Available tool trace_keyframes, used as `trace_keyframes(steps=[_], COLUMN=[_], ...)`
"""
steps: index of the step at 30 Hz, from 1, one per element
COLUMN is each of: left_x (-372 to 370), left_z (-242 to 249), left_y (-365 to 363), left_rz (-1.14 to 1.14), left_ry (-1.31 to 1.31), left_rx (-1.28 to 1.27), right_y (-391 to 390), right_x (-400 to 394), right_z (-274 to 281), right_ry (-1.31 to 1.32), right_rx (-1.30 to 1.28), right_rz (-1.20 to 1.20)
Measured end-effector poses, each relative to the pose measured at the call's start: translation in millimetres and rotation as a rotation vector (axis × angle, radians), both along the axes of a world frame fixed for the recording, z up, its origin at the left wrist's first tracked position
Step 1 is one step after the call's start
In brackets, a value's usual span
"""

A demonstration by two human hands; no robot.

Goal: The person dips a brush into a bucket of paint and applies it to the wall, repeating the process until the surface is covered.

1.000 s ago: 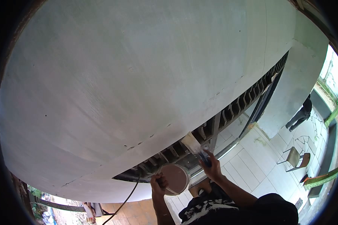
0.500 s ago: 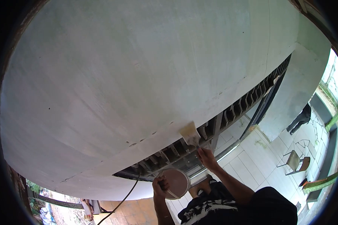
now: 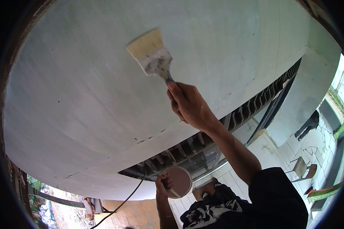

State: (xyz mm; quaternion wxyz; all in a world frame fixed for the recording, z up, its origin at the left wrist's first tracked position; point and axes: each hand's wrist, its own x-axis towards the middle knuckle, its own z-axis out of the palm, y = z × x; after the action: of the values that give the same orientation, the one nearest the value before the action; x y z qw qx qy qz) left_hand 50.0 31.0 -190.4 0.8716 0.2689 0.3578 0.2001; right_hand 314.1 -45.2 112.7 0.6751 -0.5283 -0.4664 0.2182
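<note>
A wide paintbrush (image 3: 151, 51) with pale bristles and a paint-smeared ferrule is gripped by its handle in my right hand (image 3: 189, 105). Its bristles point up and left, overlapping the pale grey-green wall (image 3: 103, 76) in this view. Lower down, my left hand (image 3: 164, 184) is closed at the near side of a round bucket (image 3: 177, 181), holding it by the rim or handle. Brownish-pink shows inside the bucket. Small dark chips and a thin crack mark the wall above its lower edge.
A slatted dark vent opening (image 3: 176, 152) runs along the wall's lower edge, and a black cable (image 3: 120, 208) hangs from it. On the tiled floor at right stands a chair (image 3: 302, 168). Another person's legs (image 3: 307, 126) show beyond a wall corner.
My right hand has lifted the paintbrush from the wall's lower edge by the vent to high up and left across the wall. The left hand and bucket stay about where they were.
</note>
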Motion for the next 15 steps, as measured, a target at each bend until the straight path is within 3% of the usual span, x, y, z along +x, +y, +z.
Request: trace_keyframes(steps=[3, 5, 9, 12, 15], left_x=[0.1, -4.7, -8.5, -6.4, -4.3], left_z=[5.6, 2.3, -3.2, -5.8, -8.6], left_y=[2.3, 2.9, 2.3, 1.7, -0.7], left_rz=[0.018, 0.011, -0.007, 0.0, -0.023], left_ry=[-0.01, -0.018, -0.049, -0.043, -0.031], left_rx=[-0.001, -0.007, -0.007, 0.004, -0.013], right_y=[2.8, 5.3, -32.8, -62.5, -48.0], right_x=[-10.8, -18.3, -40.1, -52.9, -39.4], right_z=[-62.3, -134.0, -244.4, -228.2, -119.6], right_ry=[0.151, 0.147, 0.143, 0.336, 0.145], right_rx=[-0.067, -0.06, -0.286, -0.353, -0.079], right_rz=[-0.017, -0.099, -0.207, -0.089, -0.056])
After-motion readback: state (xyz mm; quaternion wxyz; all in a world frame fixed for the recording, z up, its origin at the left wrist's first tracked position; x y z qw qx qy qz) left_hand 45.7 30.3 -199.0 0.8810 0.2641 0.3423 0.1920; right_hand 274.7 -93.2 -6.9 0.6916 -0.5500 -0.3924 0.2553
